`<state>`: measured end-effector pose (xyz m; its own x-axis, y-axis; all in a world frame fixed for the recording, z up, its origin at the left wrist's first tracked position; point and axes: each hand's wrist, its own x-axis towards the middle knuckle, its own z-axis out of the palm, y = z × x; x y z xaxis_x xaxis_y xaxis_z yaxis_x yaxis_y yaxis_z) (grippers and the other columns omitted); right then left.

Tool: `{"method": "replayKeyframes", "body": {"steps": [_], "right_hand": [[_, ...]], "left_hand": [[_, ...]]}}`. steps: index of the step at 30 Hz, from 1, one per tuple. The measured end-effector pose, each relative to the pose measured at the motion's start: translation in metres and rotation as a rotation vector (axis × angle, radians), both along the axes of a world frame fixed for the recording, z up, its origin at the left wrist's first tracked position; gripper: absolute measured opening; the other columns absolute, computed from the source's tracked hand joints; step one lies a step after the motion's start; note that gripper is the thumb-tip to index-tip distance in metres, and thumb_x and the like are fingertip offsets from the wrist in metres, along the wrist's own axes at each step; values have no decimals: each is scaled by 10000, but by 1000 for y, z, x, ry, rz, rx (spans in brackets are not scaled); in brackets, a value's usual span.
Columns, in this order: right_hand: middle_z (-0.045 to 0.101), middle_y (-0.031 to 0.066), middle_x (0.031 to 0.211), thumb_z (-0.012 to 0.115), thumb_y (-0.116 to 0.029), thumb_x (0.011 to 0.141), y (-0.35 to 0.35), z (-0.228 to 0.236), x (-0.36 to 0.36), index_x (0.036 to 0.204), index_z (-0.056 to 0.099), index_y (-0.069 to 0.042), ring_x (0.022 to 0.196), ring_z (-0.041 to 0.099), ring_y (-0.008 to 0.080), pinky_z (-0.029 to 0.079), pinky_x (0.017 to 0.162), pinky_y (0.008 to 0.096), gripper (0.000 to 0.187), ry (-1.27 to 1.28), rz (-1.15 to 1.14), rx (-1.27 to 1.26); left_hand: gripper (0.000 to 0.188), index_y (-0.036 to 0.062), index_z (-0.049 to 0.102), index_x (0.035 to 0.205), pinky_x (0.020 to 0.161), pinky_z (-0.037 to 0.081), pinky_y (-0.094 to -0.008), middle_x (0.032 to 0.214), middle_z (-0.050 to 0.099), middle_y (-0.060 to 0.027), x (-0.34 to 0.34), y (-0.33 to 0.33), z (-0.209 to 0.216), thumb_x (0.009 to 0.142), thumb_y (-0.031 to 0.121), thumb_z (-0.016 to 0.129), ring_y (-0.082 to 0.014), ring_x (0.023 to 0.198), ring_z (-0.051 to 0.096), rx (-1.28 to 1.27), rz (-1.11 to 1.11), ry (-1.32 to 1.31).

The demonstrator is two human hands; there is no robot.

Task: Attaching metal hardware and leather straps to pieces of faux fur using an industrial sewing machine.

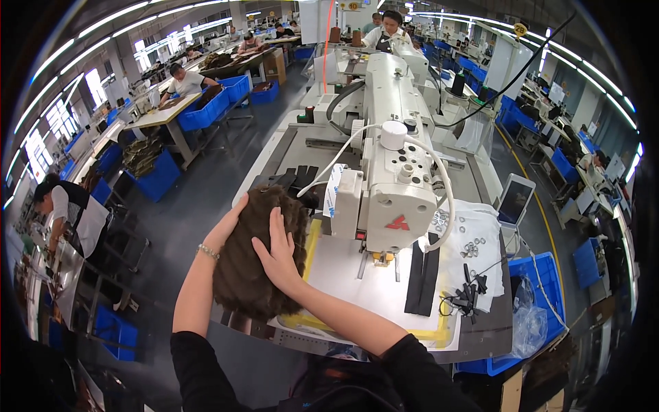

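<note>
A dark brown fur piece (257,268) lies at the left end of the sewing machine's work plate and overhangs the near edge. My left hand (230,221), a beaded bracelet at its wrist, rests along the fur's left edge with fingers stretched forward, partly hidden side-on. Flat on top of the fur, my right hand (278,253) has its fingers spread. Just right of the fur is the white work plate (336,275) with yellow tape along its edges. Above that plate stands the sewing machine's head (401,199).
Black strips (421,281) lie on the plate's right side. Beside them, a white cloth (484,233) bears metal rings and small black parts. Black gloves or strips (298,180) lie beyond the fur. A small screen (516,200) and a blue bin (542,295) stand at right. Other people work around.
</note>
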<state>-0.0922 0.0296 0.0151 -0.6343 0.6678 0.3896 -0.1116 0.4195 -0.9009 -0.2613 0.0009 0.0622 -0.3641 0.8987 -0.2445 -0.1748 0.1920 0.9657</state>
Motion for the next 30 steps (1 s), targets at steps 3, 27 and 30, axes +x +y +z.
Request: {"method": "replayKeyframes", "body": {"steps": [3, 27, 30], "right_hand": [[134, 158, 1622, 502, -351, 986, 2, 1, -8, 1560, 86, -50, 1504, 112, 307, 93, 1153, 559, 770, -20, -107, 71], [564, 138, 1277, 617, -163, 818, 10, -31, 259, 1225, 583, -15, 1244, 520, 279, 390, 1059, 455, 434, -527, 223, 903], [637, 110, 1136, 633, -142, 772, 14, -28, 296, 1147, 614, 3, 1097, 601, 235, 450, 987, 416, 402, -531, 71, 1004]], "left_hand": [[669, -7, 518, 1359, 1037, 399, -279, 1357, 558, -83, -2, 10, 6, 1003, 552, 424, -174, 1186, 543, -33, -25, 25], [243, 69, 663, 862, 793, 495, -334, 1005, 692, -93, 218, -44, 71, 717, 217, 791, -217, 936, 669, 759, -276, 1559], [203, 62, 645, 794, 746, 499, -323, 968, 696, -86, 246, -19, 22, 757, 209, 779, -217, 887, 674, 824, -441, 1482]]}}
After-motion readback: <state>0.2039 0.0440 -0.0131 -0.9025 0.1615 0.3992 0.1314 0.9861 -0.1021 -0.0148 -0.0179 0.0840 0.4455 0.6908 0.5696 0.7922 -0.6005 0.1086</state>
